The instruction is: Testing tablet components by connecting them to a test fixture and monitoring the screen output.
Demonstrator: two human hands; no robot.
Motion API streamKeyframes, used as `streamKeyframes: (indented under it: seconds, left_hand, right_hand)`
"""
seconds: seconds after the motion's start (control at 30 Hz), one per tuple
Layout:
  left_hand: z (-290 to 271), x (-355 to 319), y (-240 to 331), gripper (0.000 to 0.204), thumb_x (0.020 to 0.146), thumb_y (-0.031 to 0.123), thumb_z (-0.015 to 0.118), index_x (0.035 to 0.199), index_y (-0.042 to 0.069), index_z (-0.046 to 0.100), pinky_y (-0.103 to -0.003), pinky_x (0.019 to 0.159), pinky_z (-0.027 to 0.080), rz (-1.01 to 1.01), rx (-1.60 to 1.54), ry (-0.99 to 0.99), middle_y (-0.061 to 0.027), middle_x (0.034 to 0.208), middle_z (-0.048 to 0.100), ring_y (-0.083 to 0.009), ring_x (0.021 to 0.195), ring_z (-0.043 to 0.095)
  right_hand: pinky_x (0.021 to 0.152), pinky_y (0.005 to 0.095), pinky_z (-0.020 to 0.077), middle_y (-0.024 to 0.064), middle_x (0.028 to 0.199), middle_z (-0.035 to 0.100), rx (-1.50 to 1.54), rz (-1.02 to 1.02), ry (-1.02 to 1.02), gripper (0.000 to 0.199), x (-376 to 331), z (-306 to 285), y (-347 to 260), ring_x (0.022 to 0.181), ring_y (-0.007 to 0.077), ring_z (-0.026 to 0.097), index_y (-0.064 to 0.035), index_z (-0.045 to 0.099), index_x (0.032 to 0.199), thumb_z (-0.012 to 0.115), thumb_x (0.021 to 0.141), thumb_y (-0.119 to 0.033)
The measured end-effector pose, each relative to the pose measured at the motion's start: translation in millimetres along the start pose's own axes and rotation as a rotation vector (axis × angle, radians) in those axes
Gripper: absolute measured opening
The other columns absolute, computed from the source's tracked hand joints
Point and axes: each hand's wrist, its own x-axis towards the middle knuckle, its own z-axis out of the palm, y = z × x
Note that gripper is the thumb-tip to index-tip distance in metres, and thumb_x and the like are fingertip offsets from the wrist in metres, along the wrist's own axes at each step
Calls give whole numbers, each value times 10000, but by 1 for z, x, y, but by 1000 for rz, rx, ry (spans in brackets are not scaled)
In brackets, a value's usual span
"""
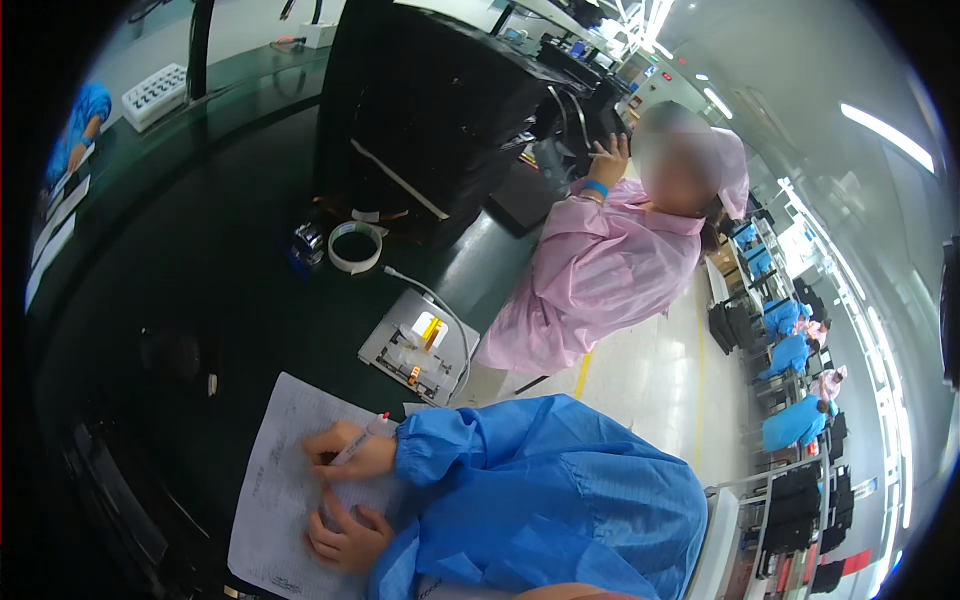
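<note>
A sheet of handwritten white paper point(265, 470) lies on the dark green table under both of my hands. My right hand point(350, 449) is closed around a slim white pen point(362, 440) with a red end, its lower part hidden by the fingers. Below it, my left hand point(348, 537) rests on the sheet, fingers spread and holding nothing. Both arms wear loose blue sleeves. Just beyond the paper sits a flat silver fixture point(415, 345) with orange and yellow strips, and a white cable point(450, 315) curves along its edge.
A tape roll point(355, 247) and a small blue-and-metal object point(306, 246) lie farther back, near a large black-covered box point(420, 110). A person in pink point(610, 260) is beyond the table edge. A white tray with holes point(155, 97) stands far left, near another person's blue sleeve point(92, 103).
</note>
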Motion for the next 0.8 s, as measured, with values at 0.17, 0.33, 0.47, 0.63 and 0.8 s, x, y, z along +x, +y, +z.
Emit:
streamKeyframes:
  seconds: [0.17, 0.33, 0.47, 0.63, 0.8]
  left_hand:
    - [7, -2, -1, 519, 782, 305, 484, 1294, 223, 493, -431, 1019, 329, -20, 32, -50, -71, 1157, 413, -244, 1143, 388]
    - [1, -2, 1, 503, 773, 299, 517, 1264, 190, 498, -427, 985, 336, -23, 41, -38, -93, 1180, 444, -273, 1133, 413]
    - [-4, 0, 2, 495, 783, 302, 516, 1264, 186, 496, -425, 989, 329, -34, 24, -65, -96, 1186, 440, -270, 1137, 409]
    - [1, -2, 0, 482, 783, 287, 534, 1254, 192, 498, -425, 997, 318, -58, 25, -51, -98, 1193, 434, -269, 1135, 404]
    - [-5, 0, 2, 493, 777, 283, 546, 1260, 198, 491, -429, 989, 319, -80, 22, -86, -98, 1194, 432, -275, 1134, 403]
  right_hand:
    - [500, 320, 360, 92, 571, 438, 0, -33, 27, 254, 0, 2, 4, 515, 171, 444, -22, 430, 660, 574, 836, -134]
    - [497, 319, 360, 92, 563, 444, 2, -75, 45, 258, -2, 2, -1, 509, 168, 444, -14, 432, 658, 582, 832, -134]
    - [499, 319, 363, 96, 563, 460, -41, -68, 52, 268, -3, 3, 4, 509, 169, 460, -13, 439, 658, 587, 839, -145]
    - [498, 317, 365, 104, 568, 471, -18, -63, 50, 266, -1, 4, -3, 505, 177, 467, -16, 450, 659, 588, 842, -152]
    - [499, 314, 365, 105, 569, 475, -30, -58, 43, 258, 0, 5, -3, 505, 180, 471, -14, 456, 666, 584, 843, -151]
